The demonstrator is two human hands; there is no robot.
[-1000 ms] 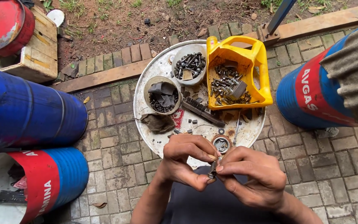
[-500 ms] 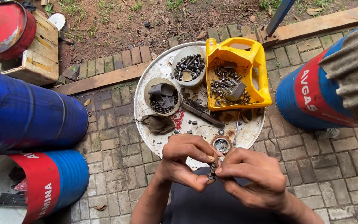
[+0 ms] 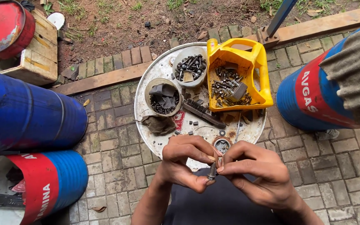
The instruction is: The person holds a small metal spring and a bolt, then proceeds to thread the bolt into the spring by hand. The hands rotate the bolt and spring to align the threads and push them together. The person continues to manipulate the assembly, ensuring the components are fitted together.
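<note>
Between both hands, a threaded bolt (image 3: 212,170) is pinched upright: left hand (image 3: 184,160) fingertips clamp its lower end, right hand (image 3: 258,173) fingertips close on its top. Just beyond the grip, round metal tray (image 3: 155,83); farther beyond, yellow cut jug (image 3: 246,58) of bolts.

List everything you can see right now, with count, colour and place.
bolt: 1, grey, pinched between both hands
lid: 1, white, round, on the paving, bearing the parts
jug: 1, yellow, cut open, on lid's right, full of bolts
bowls: 2, grey, on lid's left and top, hold hardware
brush: 1, dark, mid lid
rag: 1, brown, lid's left edge
small tin: 1, rusty, lid's near edge
drums: 3, blue with red bands, two left, one right
red drum: 1, top left, on a crate
crate: 1, wooden, top left
left hand: 1, grips the bolt's lower end
right hand: 1, fingers on the bolt's top
</note>
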